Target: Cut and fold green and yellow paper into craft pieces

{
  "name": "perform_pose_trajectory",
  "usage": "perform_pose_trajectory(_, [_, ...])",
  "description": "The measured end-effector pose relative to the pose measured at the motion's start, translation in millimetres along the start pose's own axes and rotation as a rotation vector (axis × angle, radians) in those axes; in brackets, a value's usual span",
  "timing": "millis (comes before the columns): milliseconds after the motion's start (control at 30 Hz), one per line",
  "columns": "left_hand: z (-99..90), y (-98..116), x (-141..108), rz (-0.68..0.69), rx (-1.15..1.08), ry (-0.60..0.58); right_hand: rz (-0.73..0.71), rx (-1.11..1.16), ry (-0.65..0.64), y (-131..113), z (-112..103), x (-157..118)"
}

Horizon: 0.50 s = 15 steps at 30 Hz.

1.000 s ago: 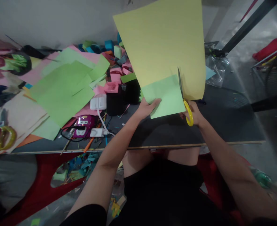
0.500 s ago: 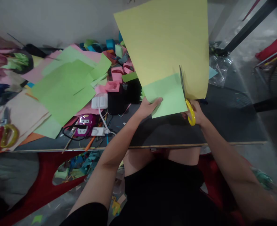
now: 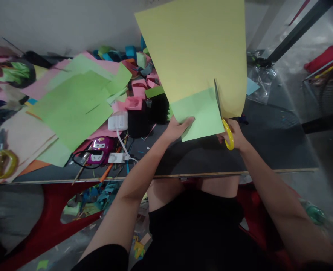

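Observation:
My left hand point(image 3: 178, 128) pinches the lower left of a pale green paper piece point(image 3: 199, 113), thumb on top, along with the large yellow paper sheet point(image 3: 202, 52) behind it. The yellow sheet rises toward the wall. In my right hand point(image 3: 233, 134) is a pair of scissors with yellow handles point(image 3: 228, 134); the fingers are closed round them. The dark blades point(image 3: 217, 96) point up along the right edge of the green piece, over the yellow sheet. Part of the right fingers is hidden behind the paper and the handle.
Green and pink sheets point(image 3: 70, 109) lie in a pile to the left. Another pair of scissors point(image 3: 5, 162), a purple device point(image 3: 101, 149) and a white charger point(image 3: 118, 121) rest near it. Folded pink paper pieces point(image 3: 139, 92) stand behind. The table's front edge point(image 3: 200, 174) runs before my lap.
The view has shifted slightly, so things sit a little further left. Both hands, the paper and the scissors keep nearly the same pose.

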<state>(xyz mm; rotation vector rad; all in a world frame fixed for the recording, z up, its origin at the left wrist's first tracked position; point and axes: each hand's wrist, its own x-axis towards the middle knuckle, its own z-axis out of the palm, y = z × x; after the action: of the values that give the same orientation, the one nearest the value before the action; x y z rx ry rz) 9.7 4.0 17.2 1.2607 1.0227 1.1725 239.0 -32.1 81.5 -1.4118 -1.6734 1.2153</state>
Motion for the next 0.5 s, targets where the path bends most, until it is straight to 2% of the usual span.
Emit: perform_pose_trajectory(500, [1.3,-0.1,-1.8,-0.036,0.007,0.005,0.02,0.039,0.033,-6.8,5.1,-1.6])
